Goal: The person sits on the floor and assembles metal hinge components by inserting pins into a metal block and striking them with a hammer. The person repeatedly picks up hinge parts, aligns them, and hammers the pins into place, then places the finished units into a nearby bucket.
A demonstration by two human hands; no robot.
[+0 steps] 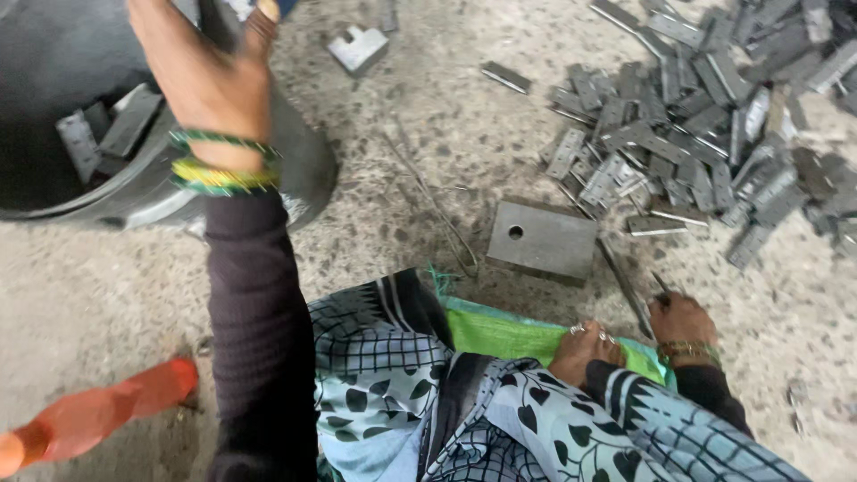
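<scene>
Round dark grey metal pan (303, 170), upper left of the frame, resting on the speckled concrete floor, holding a few flat grey metal plates (125, 125) lying loosely tilted inside. Thin dark metal rod (629, 286), lower right, lying on the floor, one end at the right hand.

My left hand (210, 80) wears a stack of thin bangles (223, 165) at the wrist, green ones around a yellow band, and below them runs a dark ribbed sleeve (254, 330). My right hand (683, 321) has gold-toned bangles (687, 353) at the wrist above the same dark knit cuff. Over my lap lies a pale blue wrap (428, 402) printed with black checks, leaves and heart shapes. My foot (580, 348) carries 2 silver toe rings (589, 332).
</scene>
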